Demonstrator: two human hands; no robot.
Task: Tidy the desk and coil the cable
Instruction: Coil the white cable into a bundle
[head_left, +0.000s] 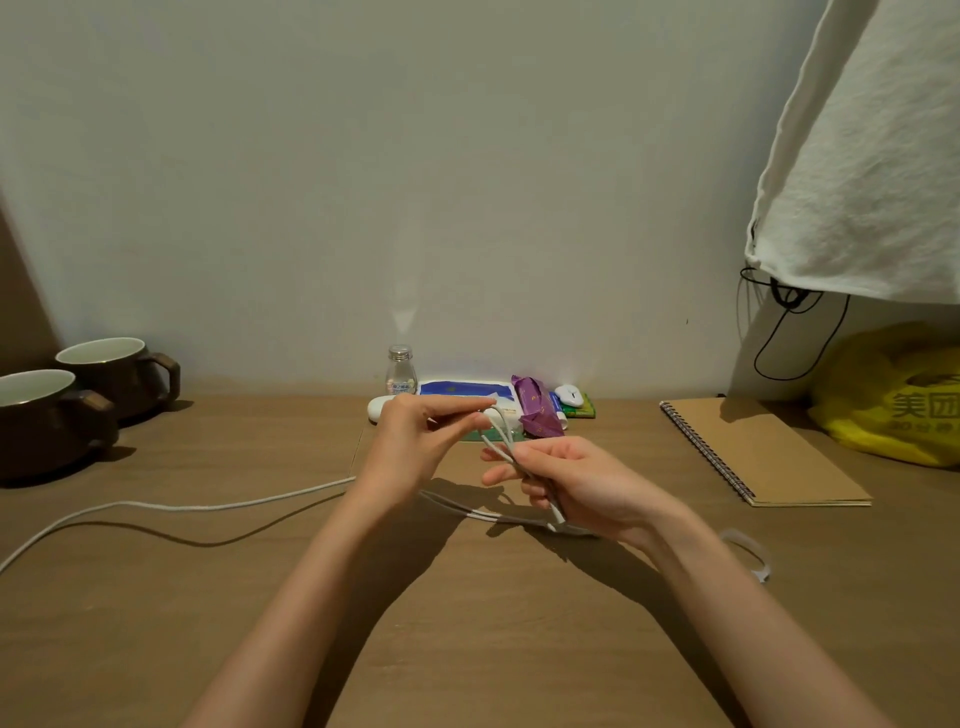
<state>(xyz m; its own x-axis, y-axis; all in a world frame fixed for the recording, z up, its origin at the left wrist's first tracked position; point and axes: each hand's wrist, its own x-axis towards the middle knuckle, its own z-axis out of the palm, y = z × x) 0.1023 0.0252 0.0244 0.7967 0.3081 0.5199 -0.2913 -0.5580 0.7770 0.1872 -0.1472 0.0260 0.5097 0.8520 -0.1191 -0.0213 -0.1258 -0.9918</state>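
A long white cable (171, 506) trails across the wooden desk (467, 623) from the lower left toward the middle. My right hand (566, 480) grips a bundle of folded cable loops above the desk, its plug end sticking out below the palm. My left hand (415, 441) is just left of it, thumb and forefinger pinching the top of a cable loop. Both hands hover above the middle of the desk.
Two brown mugs (78, 395) stand at the left. By the wall lie a small glass bottle (400, 370), a tissue pack (462, 389), a purple wrapper (537, 413) and a white mouse (569, 395). A spiral notebook (763, 452), yellow bag (893, 400) and clear tape ring (748, 553) sit right.
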